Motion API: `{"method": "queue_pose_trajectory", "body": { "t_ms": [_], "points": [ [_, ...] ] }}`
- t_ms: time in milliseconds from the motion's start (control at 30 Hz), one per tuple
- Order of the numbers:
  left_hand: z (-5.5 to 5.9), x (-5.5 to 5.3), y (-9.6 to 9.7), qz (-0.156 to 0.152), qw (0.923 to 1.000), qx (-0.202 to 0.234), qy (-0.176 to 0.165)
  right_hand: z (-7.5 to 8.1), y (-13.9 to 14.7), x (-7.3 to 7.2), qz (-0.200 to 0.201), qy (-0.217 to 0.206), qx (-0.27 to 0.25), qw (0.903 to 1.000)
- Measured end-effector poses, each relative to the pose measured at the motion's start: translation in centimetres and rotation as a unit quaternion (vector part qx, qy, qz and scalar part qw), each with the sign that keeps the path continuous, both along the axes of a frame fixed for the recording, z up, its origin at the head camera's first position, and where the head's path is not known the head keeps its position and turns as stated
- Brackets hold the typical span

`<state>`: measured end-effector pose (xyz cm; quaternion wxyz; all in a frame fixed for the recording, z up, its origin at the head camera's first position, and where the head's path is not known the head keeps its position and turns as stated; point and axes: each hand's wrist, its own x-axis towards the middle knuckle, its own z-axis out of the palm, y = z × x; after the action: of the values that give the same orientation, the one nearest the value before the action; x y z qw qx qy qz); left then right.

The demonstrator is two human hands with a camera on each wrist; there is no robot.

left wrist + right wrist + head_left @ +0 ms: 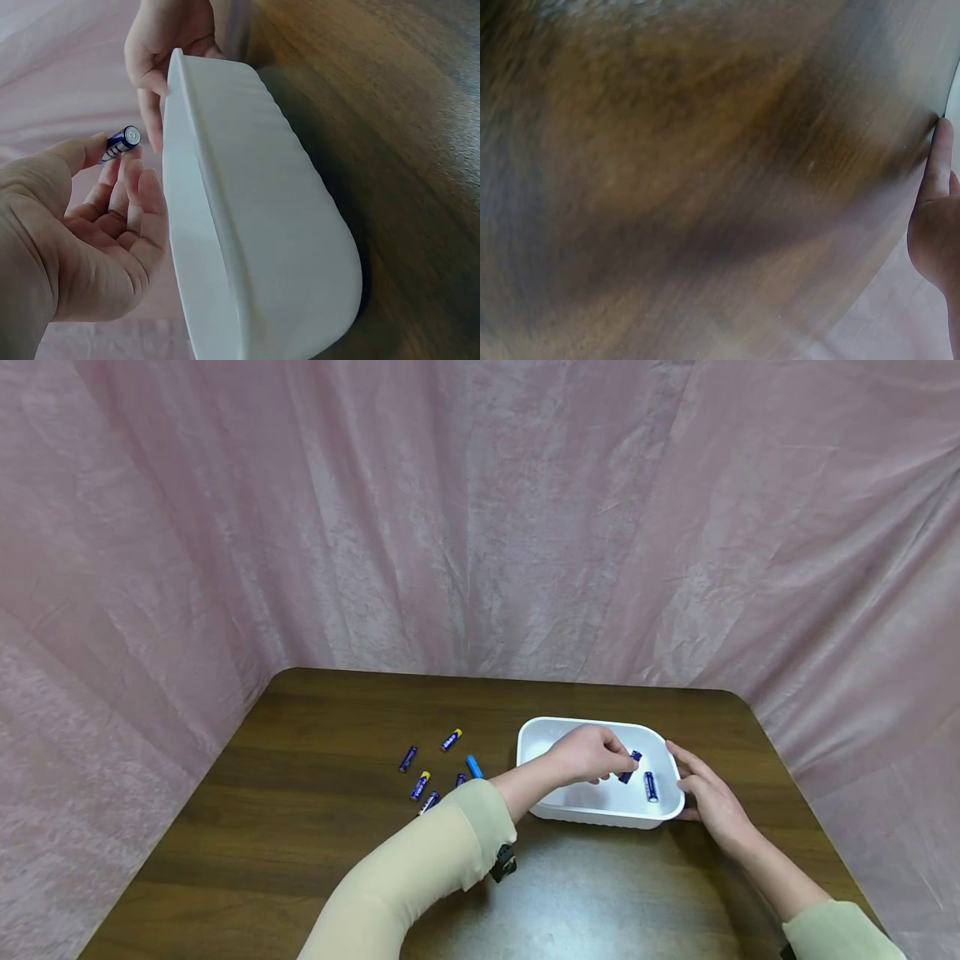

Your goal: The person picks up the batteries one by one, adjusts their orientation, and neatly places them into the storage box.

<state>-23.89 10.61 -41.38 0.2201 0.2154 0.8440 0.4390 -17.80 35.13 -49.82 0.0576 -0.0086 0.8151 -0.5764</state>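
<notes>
A white plastic tray [600,818] stands on the right part of the wooden table. My left hand [588,753] reaches over it and pinches a dark blue battery [630,767] between thumb and fingertips. In the left wrist view, this battery [124,142] shows its flat silver end, with the other fingers loosely bent below. Another blue battery [650,787] lies on the tray's floor near the right end. At that end, my right hand [712,806] rests against the tray, its fingers extended and spread along the wall and the thumb at the rim.
Left of the tray lie several loose batteries, among them a blue one with a yellow end [451,740], a dark blue one [408,758] and a light blue one [474,766]. My left forearm partly covers this group. Pink curtains [465,527] hang behind the table.
</notes>
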Motion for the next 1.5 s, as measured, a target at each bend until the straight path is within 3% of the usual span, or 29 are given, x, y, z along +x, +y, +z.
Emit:
{"method": "queue_pose_trajectory", "body": {
  "t_ms": [267, 500, 667, 900, 1133, 1500],
  "points": [
    [-0.4, -0.3, 1.8, 0.023, 0.9995, -0.020, -0.012, 0.3, 0.0, 0.0, 0.005, 0.000, -0.025, 0.9997],
    [-1.4, -0.5, 3.0, 0.054, 0.9971, -0.047, -0.027, 0.1, 0.1, 0.2, 0.004, 0.003, -0.014, 0.9999],
    [-2.0, -1.2, 4.0, 0.064, 0.9924, -0.101, -0.026, 0.0, 0.2, 0.3, 0.001, 0.004, -0.008, 1.0000],
    [-1.8, -1.9, 5.6, 0.067, 0.9752, -0.210, -0.012, 0.2, 0.2, 0.2, 0.003, 0.006, -0.015, 0.9999],
    [-2.2, -1.6, 6.9, 0.091, 0.9710, -0.217, -0.042, 0.0, 0.2, 0.2, 0.005, 0.010, -0.026, 0.9996],
    [-3.3, -1.8, 7.7, 0.098, 0.9645, -0.242, -0.039, 0.0, 0.4, 0.2, 0.004, 0.013, -0.019, 0.9997]
  ]
}}
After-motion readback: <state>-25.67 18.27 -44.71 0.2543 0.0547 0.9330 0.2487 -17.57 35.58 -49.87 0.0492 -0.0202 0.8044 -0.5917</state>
